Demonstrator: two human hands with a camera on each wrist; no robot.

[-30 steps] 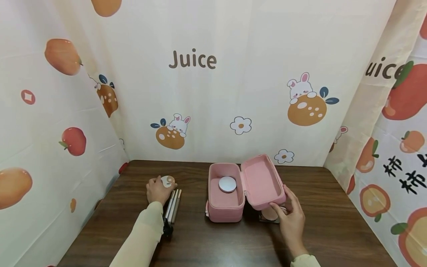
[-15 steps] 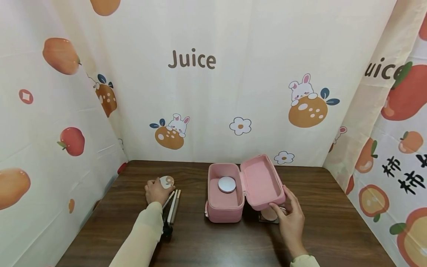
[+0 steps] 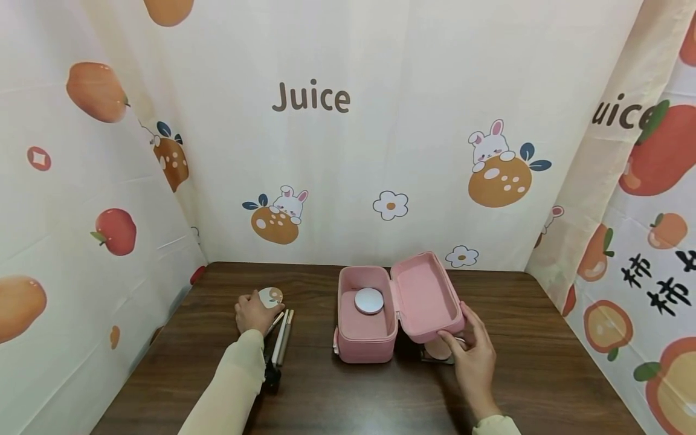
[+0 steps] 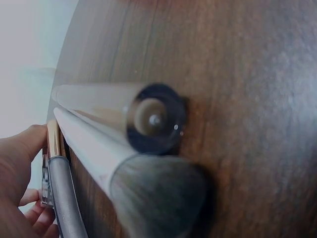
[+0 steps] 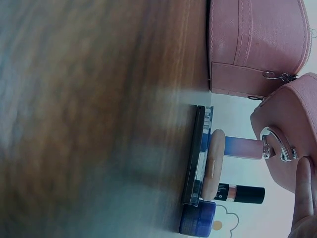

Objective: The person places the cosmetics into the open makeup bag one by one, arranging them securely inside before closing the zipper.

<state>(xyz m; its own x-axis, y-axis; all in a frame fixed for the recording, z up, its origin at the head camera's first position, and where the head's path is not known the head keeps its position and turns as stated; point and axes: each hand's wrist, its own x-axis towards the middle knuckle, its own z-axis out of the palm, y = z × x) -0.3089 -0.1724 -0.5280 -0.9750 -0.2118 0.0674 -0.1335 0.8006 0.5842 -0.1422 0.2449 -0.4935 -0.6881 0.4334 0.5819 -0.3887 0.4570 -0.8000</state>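
Note:
In the head view my left hand [image 3: 254, 311] grips a round, flat white piece with an orange print [image 3: 270, 296], fingers on its left edge and thumb at its lower right. Close beside the thumb lie several makeup brushes [image 3: 283, 338]; the left wrist view shows fluffy grey bristles [image 4: 158, 193] and a grey handle [image 4: 67, 198] next to the hand. My right hand [image 3: 475, 356] holds the raised lid [image 3: 426, 296] of a pink zip case [image 3: 365, 349] by its outer corner. A white round disc [image 3: 369, 301] lies inside the case.
Behind and under the lid, the right wrist view shows a black flat palette [image 5: 193, 158], a beige puff [image 5: 214, 166], a pink-and-blue tube [image 5: 242, 148], a black-capped tube [image 5: 247, 194] and a blue jar [image 5: 198, 218]. A printed curtain [image 3: 337, 151] hangs along the table's back edge.
The leftmost brush has turned slightly out of line with the others, beside my left hand. The head view has drifted a little; the right hand and lid stay put.

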